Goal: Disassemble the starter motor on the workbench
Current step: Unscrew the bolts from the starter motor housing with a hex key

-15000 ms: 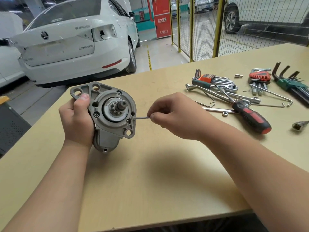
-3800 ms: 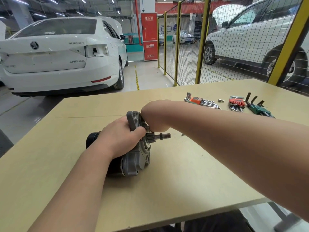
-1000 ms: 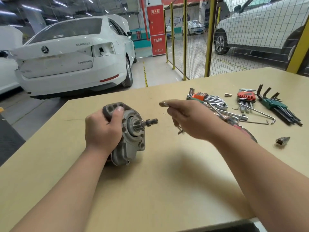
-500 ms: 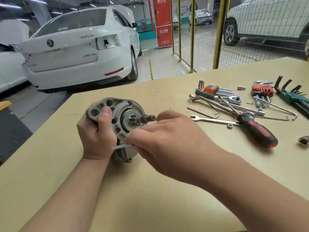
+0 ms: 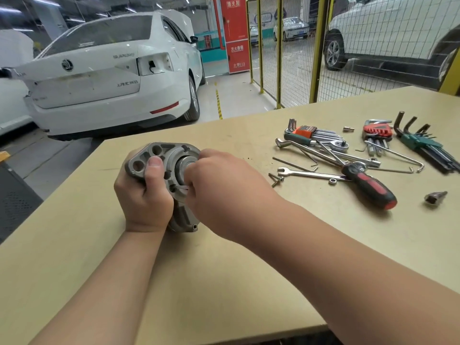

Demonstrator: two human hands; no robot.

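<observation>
Head view: one desk [image 5: 224, 282], pale wood top, carrying all items listed. Item one, starter motor [image 5: 171, 158], grey cast metal, on the left half of the desk near its far edge, tilted with the mounting flange and nose facing up toward the camera and its lower housing touching the desk. Left hand [image 5: 144, 195]: fingers wrapped round the motor body from the left, thumb pressed on the flange face beside a mounting hole. Right hand [image 5: 224, 190]: fingers curled, pinching a thin metal tool [image 5: 181, 187] whose tip meets a small hole on the flange face; the hand covers the motor's shaft. Loose tools, right half of the desk, well apart from the motor: two screws [image 5: 275, 179] just beside a combination wrench [image 5: 311, 173]; a screwdriver [image 5: 368, 188] with red and black handle; a ratchet [image 5: 331, 145] lying among long loose keys; three hex key sets in an orange holder [image 5: 305, 131], a red holder [image 5: 377, 130] and a green holder [image 5: 420, 141]; a small socket bit [image 5: 435, 196] near the right edge. Beyond the desk: a white car [image 5: 104, 83], a red cabinet [image 5: 235, 36], a yellow mesh fence [image 5: 298, 58].
</observation>
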